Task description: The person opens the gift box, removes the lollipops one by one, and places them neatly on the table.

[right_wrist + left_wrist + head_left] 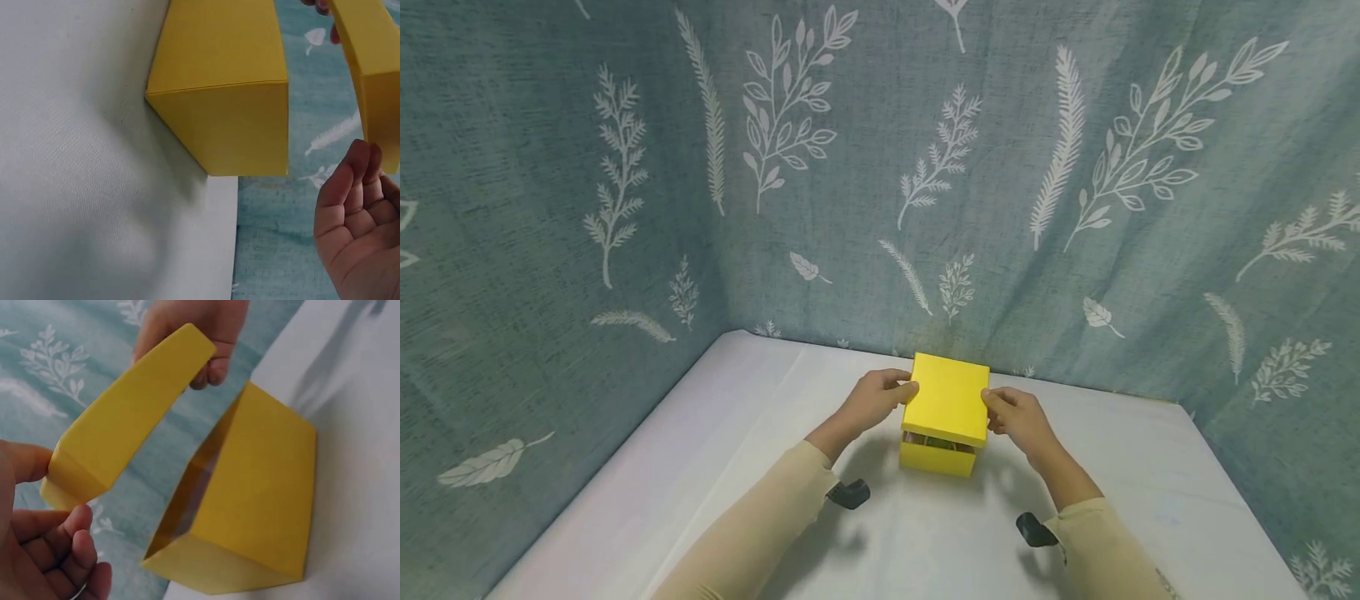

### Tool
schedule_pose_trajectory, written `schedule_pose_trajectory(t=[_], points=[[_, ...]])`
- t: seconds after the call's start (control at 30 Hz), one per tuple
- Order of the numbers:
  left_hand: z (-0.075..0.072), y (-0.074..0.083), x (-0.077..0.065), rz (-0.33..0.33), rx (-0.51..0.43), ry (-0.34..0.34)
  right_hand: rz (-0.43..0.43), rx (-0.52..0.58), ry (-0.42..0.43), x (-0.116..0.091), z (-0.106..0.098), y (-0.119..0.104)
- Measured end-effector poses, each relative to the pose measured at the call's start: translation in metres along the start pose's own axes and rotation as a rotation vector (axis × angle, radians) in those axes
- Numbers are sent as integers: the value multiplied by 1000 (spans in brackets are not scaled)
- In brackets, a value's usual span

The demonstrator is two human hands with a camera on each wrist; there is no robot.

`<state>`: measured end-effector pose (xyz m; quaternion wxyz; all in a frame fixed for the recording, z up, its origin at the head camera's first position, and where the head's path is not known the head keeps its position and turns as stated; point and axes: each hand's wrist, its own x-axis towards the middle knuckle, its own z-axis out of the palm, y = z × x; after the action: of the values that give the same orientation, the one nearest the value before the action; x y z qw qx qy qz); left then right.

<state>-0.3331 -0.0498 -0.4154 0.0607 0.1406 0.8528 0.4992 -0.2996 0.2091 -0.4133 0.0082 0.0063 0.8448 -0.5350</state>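
Observation:
A yellow box lid (pixel 947 396) is held above a yellow box (pixel 937 457), with a gap between them through which some contents, too small to make out, show at the front. My left hand (pixel 874 397) pinches the lid's left side between thumb and fingers. On the opposite side my right hand (pixel 1017 415) grips the lid's edge. In the left wrist view the lid (pixel 125 412) is fully apart from the box (pixel 256 487), whose top is uncovered. The right wrist view shows the box (pixel 231 125) standing on the table beside the raised lid (pixel 375 62).
The white table (pixel 760 400) reaches back to a blue-green curtain (pixel 850 275) with white leaf prints, which also hangs along the left and right sides. Black straps or mounts (pixel 848 494) sit at both wrists.

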Motion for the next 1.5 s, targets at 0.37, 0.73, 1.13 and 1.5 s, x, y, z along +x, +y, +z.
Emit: schedule_pose_trajectory(t=[0.37, 0.73, 1.13, 1.5], points=[[-2, 9, -2, 8, -42, 55, -68, 38, 22, 1, -3, -4], [-18, 22, -12, 72, -66, 72, -139, 46, 29, -8, 1, -15], [-32, 11, -24, 164, -192, 128, -217, 111, -18, -17, 14, -19], [-39, 0, -36, 145, -212, 155, -214, 167, 21, -23, 29, -25]])
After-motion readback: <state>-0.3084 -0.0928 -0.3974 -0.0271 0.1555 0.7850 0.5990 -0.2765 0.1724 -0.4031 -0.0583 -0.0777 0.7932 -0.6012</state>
